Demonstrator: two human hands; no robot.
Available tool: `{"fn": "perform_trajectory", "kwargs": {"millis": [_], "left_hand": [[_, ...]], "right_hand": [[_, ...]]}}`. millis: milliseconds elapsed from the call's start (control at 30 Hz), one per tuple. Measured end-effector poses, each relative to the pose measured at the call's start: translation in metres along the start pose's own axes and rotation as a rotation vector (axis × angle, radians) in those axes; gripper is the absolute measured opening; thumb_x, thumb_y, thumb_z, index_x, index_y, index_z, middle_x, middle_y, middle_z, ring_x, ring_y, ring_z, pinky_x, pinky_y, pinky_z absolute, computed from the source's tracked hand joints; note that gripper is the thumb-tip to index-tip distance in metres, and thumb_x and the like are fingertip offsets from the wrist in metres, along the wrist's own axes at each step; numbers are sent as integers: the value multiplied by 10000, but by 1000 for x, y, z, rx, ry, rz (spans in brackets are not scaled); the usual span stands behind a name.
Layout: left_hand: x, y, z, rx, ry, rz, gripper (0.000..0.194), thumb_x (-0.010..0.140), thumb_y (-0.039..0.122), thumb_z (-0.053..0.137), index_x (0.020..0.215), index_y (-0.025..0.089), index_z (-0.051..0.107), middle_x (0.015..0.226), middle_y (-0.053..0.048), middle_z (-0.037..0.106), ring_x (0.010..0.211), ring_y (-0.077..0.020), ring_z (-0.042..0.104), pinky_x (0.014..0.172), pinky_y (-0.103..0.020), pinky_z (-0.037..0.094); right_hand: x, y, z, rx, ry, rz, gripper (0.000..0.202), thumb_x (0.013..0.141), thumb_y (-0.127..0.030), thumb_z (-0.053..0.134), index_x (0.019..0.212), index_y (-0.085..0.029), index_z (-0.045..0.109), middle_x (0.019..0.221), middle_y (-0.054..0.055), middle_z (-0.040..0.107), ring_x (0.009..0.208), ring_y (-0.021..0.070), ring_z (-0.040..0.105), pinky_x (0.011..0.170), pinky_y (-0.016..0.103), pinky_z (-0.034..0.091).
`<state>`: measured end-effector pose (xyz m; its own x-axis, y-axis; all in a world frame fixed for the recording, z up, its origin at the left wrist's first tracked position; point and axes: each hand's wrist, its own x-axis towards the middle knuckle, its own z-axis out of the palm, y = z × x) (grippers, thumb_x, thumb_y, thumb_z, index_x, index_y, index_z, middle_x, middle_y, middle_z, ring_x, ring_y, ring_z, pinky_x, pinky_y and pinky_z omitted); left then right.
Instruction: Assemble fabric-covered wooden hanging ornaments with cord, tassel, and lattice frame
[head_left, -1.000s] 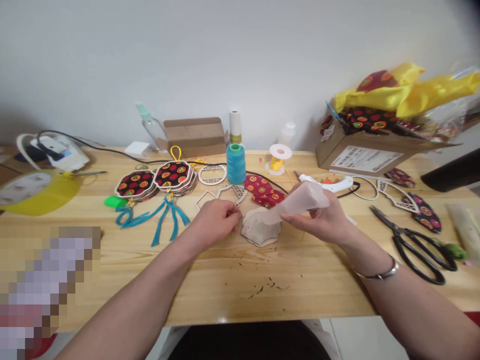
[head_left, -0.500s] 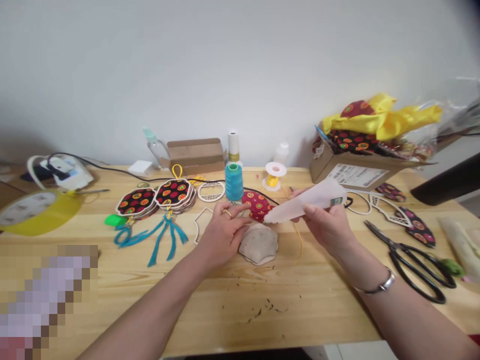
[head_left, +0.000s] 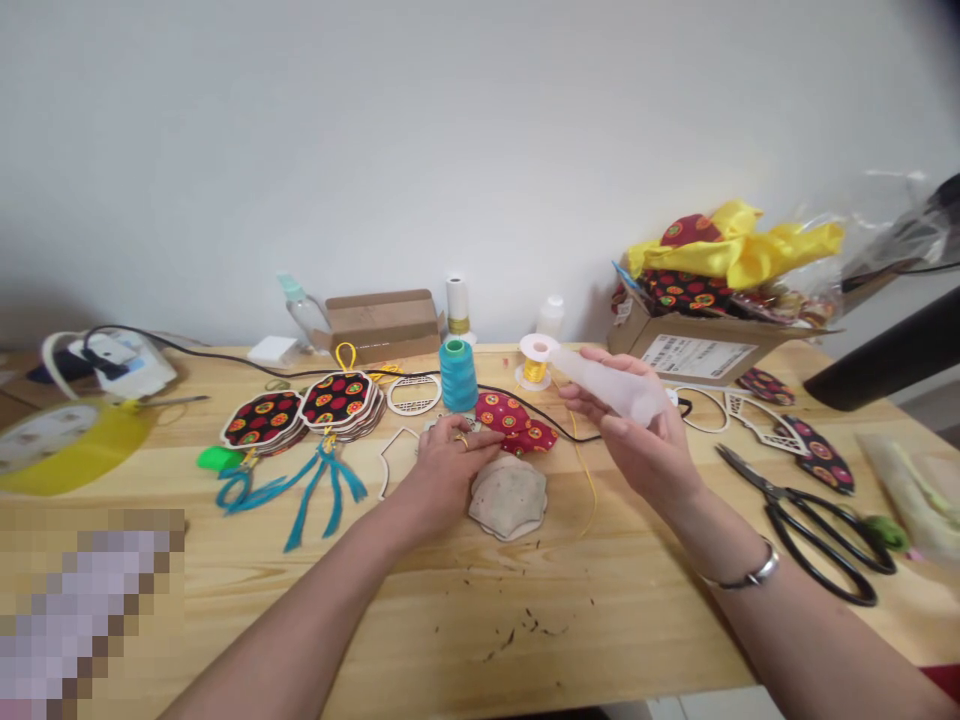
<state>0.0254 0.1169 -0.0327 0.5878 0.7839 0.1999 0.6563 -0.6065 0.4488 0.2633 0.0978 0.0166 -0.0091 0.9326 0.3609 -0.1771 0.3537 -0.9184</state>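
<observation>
In the head view, my left hand [head_left: 446,470] reaches over the table with its fingertips on the left edge of a red patterned fabric piece [head_left: 514,420]. The thumb side is partly hidden, and its fingers seem to hold that edge. Just below them lies a small stack of grey scalloped pieces [head_left: 510,500]. My right hand [head_left: 645,440], raised to the right of the fabric, is closed round a translucent white tapered thing [head_left: 611,388], seemingly plastic. Its narrower end points up and left, towards a spool of yellow cord [head_left: 535,362].
A teal thread cone [head_left: 458,377] stands behind my left hand. Black-handled scissors [head_left: 802,520] lie at the right. Patterned tasselled ornaments [head_left: 341,402] are stacked at the left. A cardboard box [head_left: 697,350] of fabric stands at the back right, and a black cable [head_left: 217,365] crosses the table.
My right hand has lifted the white thing up and away from the red fabric and turned it. More of the fabric shows now. My left hand stays beside it.
</observation>
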Motion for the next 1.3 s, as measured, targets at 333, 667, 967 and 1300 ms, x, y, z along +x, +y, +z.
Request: {"fn": "perform_trajectory", "kwargs": {"millis": [333, 667, 967, 1300], "left_hand": [[1, 1, -6, -21, 58, 16, 497, 757, 54, 442, 1173, 222, 657, 1232, -62, 650, 1126, -292, 419, 979, -507, 329], [0, 0, 4, -19, 55, 46, 396, 772, 98, 484, 1080, 223, 699, 1280, -68, 628, 1105, -304, 417, 947, -525, 318], [0, -1, 6, -54, 68, 88, 480, 753, 38, 461, 1149, 219, 661, 1238, -63, 654, 1093, -294, 427, 934, -505, 345], [1, 5, -7, -162, 210, 78, 487, 803, 43, 398, 1207, 189, 628, 1239, -88, 642, 1142, -263, 477, 1012, -500, 363]], "right_hand": [[6, 12, -5, -130, 210, 1, 400, 772, -407, 680, 1108, -292, 496, 1517, 61, 257, 1064, 235, 624, 849, 400, 556], [12, 25, -14, -294, 265, -5, 335, 692, -373, 750, 976, -211, 679, 1326, 107, 453, 1174, 281, 516, 938, 456, 491], [22, 34, -2, -686, 200, -132, 117, 727, -299, 677, 793, -202, 670, 771, 7, 546, 657, 144, 469, 620, 297, 422], [26, 44, -4, -847, 207, -22, 239, 729, -291, 645, 579, -203, 482, 579, -32, 434, 578, 150, 420, 556, 276, 322]]}}
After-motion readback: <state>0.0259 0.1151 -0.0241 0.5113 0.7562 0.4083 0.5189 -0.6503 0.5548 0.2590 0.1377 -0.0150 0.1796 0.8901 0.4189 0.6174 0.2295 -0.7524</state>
